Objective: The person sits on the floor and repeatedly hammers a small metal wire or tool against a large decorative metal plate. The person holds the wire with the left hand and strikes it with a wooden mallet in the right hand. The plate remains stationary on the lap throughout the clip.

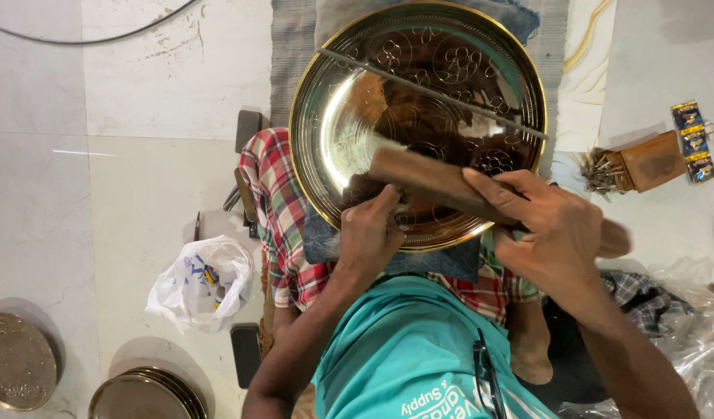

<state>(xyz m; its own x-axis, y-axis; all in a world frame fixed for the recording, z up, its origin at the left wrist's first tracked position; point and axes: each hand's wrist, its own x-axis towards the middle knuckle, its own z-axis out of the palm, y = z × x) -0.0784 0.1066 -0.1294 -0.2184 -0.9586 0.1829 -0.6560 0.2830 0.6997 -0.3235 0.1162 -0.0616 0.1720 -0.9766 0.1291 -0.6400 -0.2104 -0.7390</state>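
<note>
On the person's lap, over a checked cloth [283,209], rests a large round brass plate [349,101] with engraved flowers. The left hand [370,233] touches its near rim, fingers pressed together around something I cannot make out. The right hand [555,233] has its fingers wrapped around a wooden mallet [427,177] lying across the plate. Farther off on the floor sit a white plastic bag [206,283], a brown box [653,161] and stacked metal plates [143,394].

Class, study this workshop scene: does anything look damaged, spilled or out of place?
Nothing is clearly damaged or spilled. The engraved brass plate rests on the person's lap, left hand on its rim, right hand gripping a wooden block. Small metal punches lie loose on the floor.
</note>
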